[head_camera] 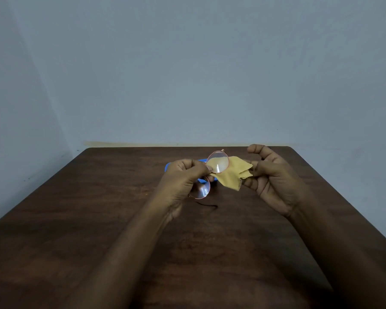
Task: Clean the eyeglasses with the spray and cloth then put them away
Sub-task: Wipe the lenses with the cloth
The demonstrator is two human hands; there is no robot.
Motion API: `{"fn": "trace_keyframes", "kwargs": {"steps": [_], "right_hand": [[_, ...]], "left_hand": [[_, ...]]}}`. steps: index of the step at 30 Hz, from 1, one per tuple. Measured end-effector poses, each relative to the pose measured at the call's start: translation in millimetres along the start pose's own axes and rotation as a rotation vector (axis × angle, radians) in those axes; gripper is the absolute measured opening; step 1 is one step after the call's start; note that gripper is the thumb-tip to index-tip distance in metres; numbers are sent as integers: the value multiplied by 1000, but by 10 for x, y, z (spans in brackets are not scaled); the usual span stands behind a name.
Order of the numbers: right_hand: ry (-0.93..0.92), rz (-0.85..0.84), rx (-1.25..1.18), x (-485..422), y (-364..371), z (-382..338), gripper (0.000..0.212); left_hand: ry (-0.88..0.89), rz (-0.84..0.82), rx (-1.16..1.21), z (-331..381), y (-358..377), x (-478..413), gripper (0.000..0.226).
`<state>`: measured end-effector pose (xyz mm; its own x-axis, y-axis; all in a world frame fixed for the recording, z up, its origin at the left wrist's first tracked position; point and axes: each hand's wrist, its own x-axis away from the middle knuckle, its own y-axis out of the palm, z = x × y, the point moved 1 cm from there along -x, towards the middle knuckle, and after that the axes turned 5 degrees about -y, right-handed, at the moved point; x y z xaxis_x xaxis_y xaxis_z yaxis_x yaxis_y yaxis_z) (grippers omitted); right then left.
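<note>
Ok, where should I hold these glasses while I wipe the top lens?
By the frame at the bridge, from the left, as the left hand pinches the eyeglasses now. They stand on end, one lens above the other, so fingers miss the glass and the top lens is free for the yellow cloth.

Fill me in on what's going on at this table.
A person is cleaning eyeglasses above a dark wooden table. The left hand pinches the frame near the bridge. The right hand holds a yellow cloth by its edge, behind the upper lens. A blue object lies on the table, mostly hidden by the left hand. No spray is in view.
</note>
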<state>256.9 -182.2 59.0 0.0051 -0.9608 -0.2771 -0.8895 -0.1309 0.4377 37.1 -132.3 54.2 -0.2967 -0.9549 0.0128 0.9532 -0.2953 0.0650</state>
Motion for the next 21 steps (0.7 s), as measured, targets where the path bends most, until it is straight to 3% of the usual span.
{"fn": "trace_keyframes", "kwargs": {"steps": [3, 7, 16, 21], "right_hand": [[-22, -35, 19, -4, 10, 32, 43], [-57, -45, 73, 2, 42, 91, 46], [-225, 117, 133, 1, 195, 364, 49], [-261, 264, 144, -24, 187, 393, 51]], "left_hand": [[6, 4, 8, 6, 4, 1, 17], [18, -22, -11, -1, 11, 10, 18], [75, -41, -35, -83, 94, 21, 2], [13, 8, -6, -77, 78, 22, 27]]}}
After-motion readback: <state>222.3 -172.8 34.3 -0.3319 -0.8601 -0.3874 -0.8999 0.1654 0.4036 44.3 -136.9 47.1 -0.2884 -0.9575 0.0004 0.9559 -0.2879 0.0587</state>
